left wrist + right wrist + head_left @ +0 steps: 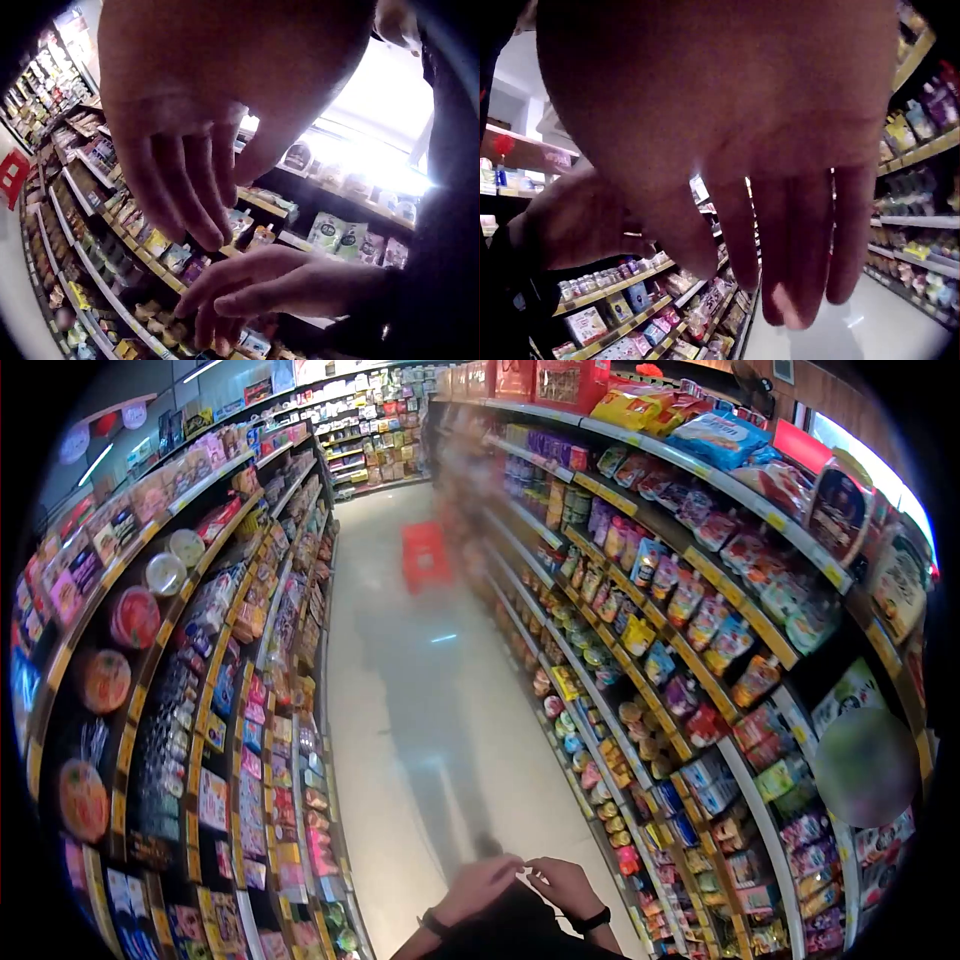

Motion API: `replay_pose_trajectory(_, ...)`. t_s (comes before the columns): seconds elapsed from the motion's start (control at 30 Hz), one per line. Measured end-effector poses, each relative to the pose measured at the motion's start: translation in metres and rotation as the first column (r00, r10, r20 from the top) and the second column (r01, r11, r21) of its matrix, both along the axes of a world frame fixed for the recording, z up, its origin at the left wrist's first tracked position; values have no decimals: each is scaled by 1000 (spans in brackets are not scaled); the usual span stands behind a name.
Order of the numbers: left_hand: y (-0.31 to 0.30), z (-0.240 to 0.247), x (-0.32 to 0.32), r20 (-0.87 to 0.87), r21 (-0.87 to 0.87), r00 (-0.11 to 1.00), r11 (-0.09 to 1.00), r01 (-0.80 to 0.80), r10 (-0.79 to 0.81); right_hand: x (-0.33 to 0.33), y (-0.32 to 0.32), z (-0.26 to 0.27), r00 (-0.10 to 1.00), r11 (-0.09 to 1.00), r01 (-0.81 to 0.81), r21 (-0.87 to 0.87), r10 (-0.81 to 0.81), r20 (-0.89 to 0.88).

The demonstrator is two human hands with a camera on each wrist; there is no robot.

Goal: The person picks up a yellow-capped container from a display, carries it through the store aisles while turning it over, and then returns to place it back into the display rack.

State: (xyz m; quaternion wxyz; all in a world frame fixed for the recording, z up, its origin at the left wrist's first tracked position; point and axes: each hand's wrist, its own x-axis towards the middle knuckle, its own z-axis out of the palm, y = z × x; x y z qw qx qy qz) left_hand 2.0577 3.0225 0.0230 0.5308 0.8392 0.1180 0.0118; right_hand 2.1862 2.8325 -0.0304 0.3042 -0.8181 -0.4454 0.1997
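Observation:
Both bare hands are held close together in front of the body, low in the head view. My left hand (480,887) has relaxed fingers pointing toward the other hand, and nothing is in it. Opposite it, my right hand (562,886) is loosely bent, its fingertips near the left fingertips. From the left wrist, the left hand (225,112) hangs with fingers pointing down above the right hand (270,289). The right wrist view shows the right hand (735,150) with long, nearly straight fingers and the left hand (577,221) behind it. Each wrist wears a dark band.
Packed shop shelves (175,610) line the left of a narrow aisle. More shelves (690,570) with pouches and bagged snacks run along the right. A red plastic object (427,557) stands on the pale shiny floor (380,710) ahead. Another stocked shelf (370,435) closes the far end.

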Motion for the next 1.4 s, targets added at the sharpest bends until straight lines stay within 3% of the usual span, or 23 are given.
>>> replay_pose_trajectory(0.1, 55, -16, 51, -27, 66, 999, 998, 24, -22, 58, 67, -8, 999, 999, -45, 2, 45, 6)
replay_pose_trajectory(0.23, 150, 11, 128, -21, 75, 999, 996, 48, -46, 139, 163, 14, 997, 996, -36, 79, 41, -61)
replay_pose_trajectory(0.3, 195, 15, 173, 26, 13, 999, 999, 35, -36, 188, 213, 25, 997, 989, -80, 120, 79, 17)
replay_pose_trajectory(0.33, 221, 15, 191, -8, 124, 1000, 992, 19, -18, 205, 234, 23, 993, 980, -103, 168, 90, 81)
replay_pose_trajectory(0.4, 259, 11, 232, -61, 298, 998, 954, -15, 35, 245, 274, 26, 975, 982, -174, 68, 163, 148)
replay_pose_trajectory(0.43, 279, -1, 244, 49, 306, 997, 949, -76, 64, 270, 293, 29, 958, 976, -216, 5, 210, 197)
replay_pose_trajectory(0.47, 295, 5, 261, 24, 300, 993, 947, -116, 114, 288, 311, 30, 960, 975, -216, -44, 220, 175)
replay_pose_trajectory(0.63, 373, -40, 344, 38, 58, 962, 961, -272, 270, 374, 385, 29, 972, 971, -203, 122, 186, 143)
replay_pose_trajectory(0.67, 391, -45, 364, -38, -5, 965, 966, -259, 259, 392, 400, 25, 973, 977, -197, 82, 185, 136)
replay_pose_trajectory(0.73, 432, -48, 407, -40, 54, 988, 988, -148, 150, 431, 427, 15, 982, 973, -182, -140, 188, 29)
replay_pose_trajectory(0.83, 496, -36, 480, 48, 156, 999, 988, -12, 4, 482, 473, 25, 986, 982, -129, -137, 143, 91)
replay_pose_trajectory(0.93, 554, -31, 566, -20, 100, 996, 991, 84, -83, 533, 517, 56, 994, 1000, -20, -2, 20, 105)
replay_pose_trajectory(0.97, 570, -27, 594, -29, 136, 992, 983, 126, -123, 551, 533, 64, 998, 1000, 19, 5, -19, 58)
replay_pose_trajectory(1.0, 587, -35, 622, 32, 249, 984, 954, 164, -178, 571, 545, 66, 997, 988, 15, -157, -3, 78)
replay_pose_trajectory(1.07, 617, -26, 670, 97, 502, 944, 835, 226, -314, 599, 568, 77, 988, 984, 131, -119, -119, 99)
replay_pose_trajectory(1.17, 639, -13, 730, 210, 327, 936, 923, 205, -282, 648, 588, 46, 979, 980, 201, 1, -201, 41)
replay_pose_trajectory(1.27, 658, -26, 787, 173, 152, 925, 937, 314, -338, 699, 616, 23, 956, 957, 281, -76, -272, 111)
replay_pose_trajectory(1.4, 688, -39, 866, 29, 193, 888, 874, 446, -459, 783, 653, 15, 934, 944, 329, 25, -329, 135)
